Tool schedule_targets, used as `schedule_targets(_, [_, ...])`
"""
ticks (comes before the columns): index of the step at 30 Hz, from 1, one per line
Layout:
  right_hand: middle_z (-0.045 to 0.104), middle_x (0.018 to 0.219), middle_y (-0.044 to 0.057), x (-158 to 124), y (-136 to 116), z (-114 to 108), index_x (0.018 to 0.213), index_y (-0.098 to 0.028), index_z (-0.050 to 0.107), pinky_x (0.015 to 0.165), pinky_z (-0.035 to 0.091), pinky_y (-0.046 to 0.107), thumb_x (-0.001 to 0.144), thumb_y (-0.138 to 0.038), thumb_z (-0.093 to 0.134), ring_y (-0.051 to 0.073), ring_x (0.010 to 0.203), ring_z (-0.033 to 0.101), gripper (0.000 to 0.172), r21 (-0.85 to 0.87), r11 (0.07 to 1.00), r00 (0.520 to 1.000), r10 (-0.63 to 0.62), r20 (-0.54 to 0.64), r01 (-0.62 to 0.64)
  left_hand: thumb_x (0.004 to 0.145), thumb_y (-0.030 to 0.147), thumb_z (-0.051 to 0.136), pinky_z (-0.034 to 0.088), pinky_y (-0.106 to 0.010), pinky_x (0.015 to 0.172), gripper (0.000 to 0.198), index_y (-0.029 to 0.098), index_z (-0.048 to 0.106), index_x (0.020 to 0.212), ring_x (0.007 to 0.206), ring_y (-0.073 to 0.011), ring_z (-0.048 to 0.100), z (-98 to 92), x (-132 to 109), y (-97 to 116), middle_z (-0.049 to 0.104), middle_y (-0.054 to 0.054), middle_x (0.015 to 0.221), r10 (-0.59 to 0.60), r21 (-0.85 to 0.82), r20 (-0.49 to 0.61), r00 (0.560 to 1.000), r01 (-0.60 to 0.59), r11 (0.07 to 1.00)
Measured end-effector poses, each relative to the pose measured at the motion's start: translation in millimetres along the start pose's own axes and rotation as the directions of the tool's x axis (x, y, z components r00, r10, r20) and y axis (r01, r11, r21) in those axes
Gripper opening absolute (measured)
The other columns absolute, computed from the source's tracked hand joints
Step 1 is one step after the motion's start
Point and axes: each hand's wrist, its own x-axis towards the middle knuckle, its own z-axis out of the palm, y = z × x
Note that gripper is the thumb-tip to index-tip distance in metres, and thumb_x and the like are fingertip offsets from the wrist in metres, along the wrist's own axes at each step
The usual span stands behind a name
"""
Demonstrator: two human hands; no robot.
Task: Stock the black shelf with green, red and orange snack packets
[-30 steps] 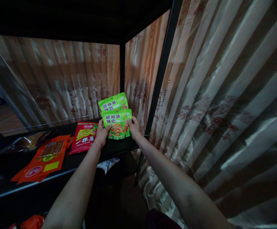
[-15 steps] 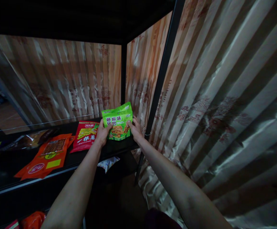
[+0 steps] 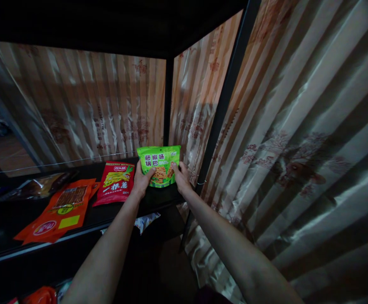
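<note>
A bright green snack bag (image 3: 159, 162) with dark lettering and a picture of brown crisps is held upright at the right end of the black shelf. My left hand (image 3: 143, 179) grips its left edge, thumb across the front. At the opposite edge my right hand (image 3: 180, 175) pinches it, thumb on the front and fingers behind. Just left of my left hand lies a red snack bag (image 3: 115, 182) with yellow pieces pictured on it. Whether the green bag's bottom rests on the shelf, I cannot tell.
Orange snack packets (image 3: 66, 207) and a brown shiny packet (image 3: 39, 185) lie further left on the shelf (image 3: 0, 240). A thin wire (image 3: 60, 162) runs along the back. A black post (image 3: 223, 101) and a pleated curtain (image 3: 282, 160) stand at right. On a lower level sits a silvery packet (image 3: 146, 221).
The green bag has turned straighter, its tilted top edge now nearly level. Both hands stay on it. The whole view has shifted slightly.
</note>
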Motion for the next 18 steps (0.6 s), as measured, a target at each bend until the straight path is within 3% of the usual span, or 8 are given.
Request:
schedule_targets(5, [0.059, 0.076, -0.004, -1.1, 3.8, -0.9, 0.077, -0.023, 0.052, 0.070, 0.043, 0.024, 0.077, -0.052, 0.051, 0.016, 0.076, 0.054, 0.029, 0.163, 0.986, 0.997, 0.030, 0.068, -0.041, 0.067, 0.041, 0.073, 0.050, -0.034, 0.082, 0.056, 0.022, 0.053, 0.116, 0.090, -0.0207, 0.063, -3.4, -4.8, -12.1, 0.067, -0.006, 0.101, -0.011, 0.087, -0.014, 1.000, 0.012, 0.996])
schedule_targets(10, [0.067, 0.092, -0.001, -5.4, -2.8, -2.6, 0.093, -0.024, 0.061, 0.079, 0.045, 0.029, 0.073, -0.053, 0.061, 0.020, 0.087, 0.058, 0.035, 0.300, 0.951, 0.990, 0.043, 0.133, -0.081, 0.067, 0.041, 0.074, 0.044, -0.035, 0.093, 0.071, 0.024, 0.046, 0.131, 0.104, -0.0227, 0.059, -6.8, -12.1, -4.4, 0.063, -0.006, 0.116, 0.023, 0.113, -0.026, 0.999, -0.020, 0.993])
schedule_targets(12, [0.068, 0.092, 0.000, -4.9, -3.6, -1.9, 0.093, -0.023, 0.063, 0.079, 0.045, 0.031, 0.071, -0.052, 0.065, 0.021, 0.086, 0.059, 0.036, 0.328, 0.938, 0.987, 0.067, 0.146, -0.112, 0.072, 0.044, 0.070, 0.042, -0.034, 0.096, 0.065, 0.024, 0.048, 0.129, 0.110, -0.0231, 0.057, -7.6, -12.7, -0.3, 0.062, -0.006, 0.120, 0.033, 0.052, -0.027, 0.999, -0.031, 0.998])
schedule_targets(16, [0.067, 0.077, -0.001, -0.1, 0.0, 0.3, 0.075, -0.022, 0.064, 0.072, 0.044, 0.031, 0.067, -0.049, 0.067, 0.020, 0.075, 0.058, 0.028, 0.401, 0.899, 0.983, 0.134, 0.126, -0.174, 0.086, 0.042, 0.051, 0.043, -0.032, 0.095, 0.035, 0.021, 0.060, 0.113, 0.115, -0.0213, 0.053, -10.1, 8.9, 8.5, 0.062, -0.006, 0.119, 0.045, -0.092, -0.195, 0.980, -0.063, 0.994])
schedule_targets(18, [0.067, 0.077, -0.002, 2.0, 2.0, 1.0, 0.072, -0.022, 0.064, 0.070, 0.043, 0.029, 0.066, -0.046, 0.068, 0.019, 0.074, 0.057, 0.025, 0.419, 0.892, 0.985, 0.139, 0.106, -0.171, 0.090, 0.036, 0.041, 0.047, -0.032, 0.089, 0.032, 0.017, 0.062, 0.105, 0.108, -0.0202, 0.057, -13.0, 33.2, 14.3, 0.064, -0.008, 0.111, -0.067, -0.143, -0.293, 0.954, 0.026, 0.989])
